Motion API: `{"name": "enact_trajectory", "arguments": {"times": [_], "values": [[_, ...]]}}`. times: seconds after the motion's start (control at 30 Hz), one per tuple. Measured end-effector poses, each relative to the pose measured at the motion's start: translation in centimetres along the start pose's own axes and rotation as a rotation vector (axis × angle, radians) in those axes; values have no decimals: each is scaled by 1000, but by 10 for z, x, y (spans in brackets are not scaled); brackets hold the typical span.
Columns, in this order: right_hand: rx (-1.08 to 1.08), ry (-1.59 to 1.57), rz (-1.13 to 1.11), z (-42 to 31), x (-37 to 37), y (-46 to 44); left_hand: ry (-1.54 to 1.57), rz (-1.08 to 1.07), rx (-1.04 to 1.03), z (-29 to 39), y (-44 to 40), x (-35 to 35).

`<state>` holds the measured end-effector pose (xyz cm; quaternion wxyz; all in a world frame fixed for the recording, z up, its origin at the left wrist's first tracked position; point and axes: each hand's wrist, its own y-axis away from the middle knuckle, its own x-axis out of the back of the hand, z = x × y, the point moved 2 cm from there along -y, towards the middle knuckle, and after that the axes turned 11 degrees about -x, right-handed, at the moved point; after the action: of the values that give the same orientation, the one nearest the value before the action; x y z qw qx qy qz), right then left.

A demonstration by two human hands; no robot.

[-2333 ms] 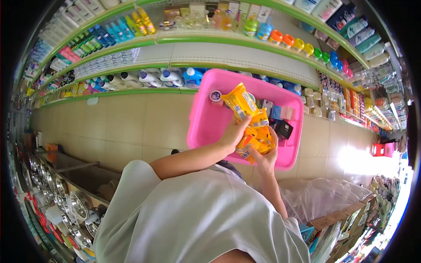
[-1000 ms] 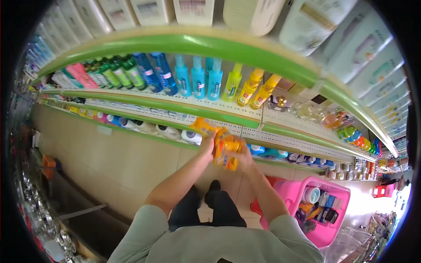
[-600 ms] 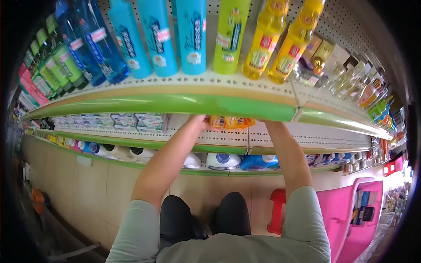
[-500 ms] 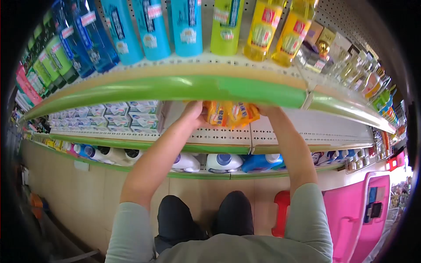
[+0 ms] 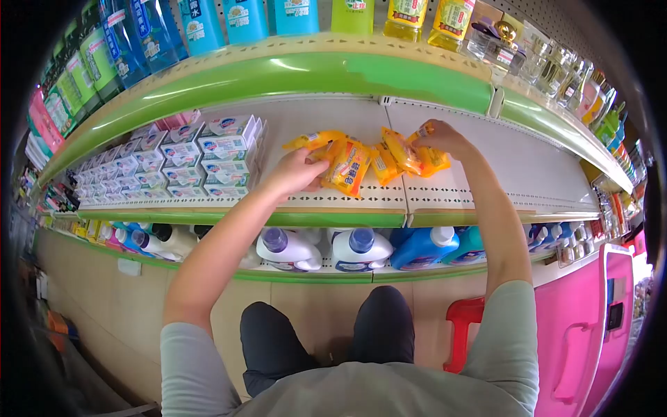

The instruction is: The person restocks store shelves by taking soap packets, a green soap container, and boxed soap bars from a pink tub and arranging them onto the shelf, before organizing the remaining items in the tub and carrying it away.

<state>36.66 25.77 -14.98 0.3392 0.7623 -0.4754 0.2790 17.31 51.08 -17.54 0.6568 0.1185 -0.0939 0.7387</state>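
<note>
- On the shelf (image 5: 500, 181): orange packets (image 5: 349, 167), strewn in a left-to-right row.
- Left hand (image 5: 297, 174): half-curled against the row's left end; grip unclear.
- Right hand (image 5: 446, 139): bent over the right end; grip unclear.

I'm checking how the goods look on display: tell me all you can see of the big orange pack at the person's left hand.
The orange pack has a glossy, creased wrapper that looks like plastic film, with large dark blue characters on its front. It shows no visible tear. It stands somewhat askew on the shelf, its printed face toward the camera, to the right of the stacked white boxes. The left hand is at its left edge; how firmly it grips is unclear.
</note>
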Motion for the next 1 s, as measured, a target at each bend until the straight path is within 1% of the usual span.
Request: {"name": "enact_trajectory", "arguments": {"times": [0.03, 0.1, 0.13, 0.2, 0.23, 0.3, 0.37, 0.43, 0.47, 0.53, 0.57, 0.63, 0.67, 0.7, 0.73, 0.77, 0.83, 0.87, 0.93, 0.97, 1.0], "values": [[3, -1, -3, 4, -1, -1, -2, 4, 2, -2, 6, 5], [46, 143, 131, 8, 1, -6, -346, -32, -109, -1, 20, 15], [57, 147, 129, 6, -3, -9, -345, -20, -108, -4, 28, 17], [209, 358, 656, -9, -1, -4, -554, 12, -284, -6, 46, 16], [222, 362, 654, -22, -4, -4, -551, 25, -282, -9, 53, 14], [378, 5, 369, -60, -26, 1, -655, 61, -421, -9, 65, 5], [526, 208, 242, -113, -62, 49, -717, 79, -439, -9, 74, -3], [580, 568, 257, -140, -107, 58, -744, 161, -605, -16, 78, -8], [586, 566, 259, -153, -118, 60, -743, 164, -615, -20, 79, -9], [441, 902, 109, -167, -137, 59, -735, 179, -642, -25, 81, -10], [450, 902, 110, -169, -139, 53, -720, 191, -671, -27, 82, -9], [435, 592, 116, -170, -133, 34, -716, 213, -692, -31, 82, -9], [441, 600, 114, -168, -129, 28, -707, 225, -715, -32, 82, -10], [474, 426, 5, -167, -123, 27, -700, 234, -712, -34, 82, -11], [501, 251, -104, -168, -120, 26, -706, 257, -752, -36, 83, -12], [500, 261, -108, -168, -122, 25, -712, 277, -791, -36, 83, -14], [298, -82, -341, -166, -126, 26, -721, 309, -811, -37, 83, -17], [293, -82, -348, -165, -130, 28, -738, 334, -833, -36, 84, -19], [271, -163, -523, -169, -138, 43, -737, 335, -834, -36, 84, -20], [267, -165, -529, -168, -143, 40, -741, 343, -846, -36, 84, -20], [277, -46, -494, -168, -147, 37, -740, 341, -839, -37, 84, -21]]}}
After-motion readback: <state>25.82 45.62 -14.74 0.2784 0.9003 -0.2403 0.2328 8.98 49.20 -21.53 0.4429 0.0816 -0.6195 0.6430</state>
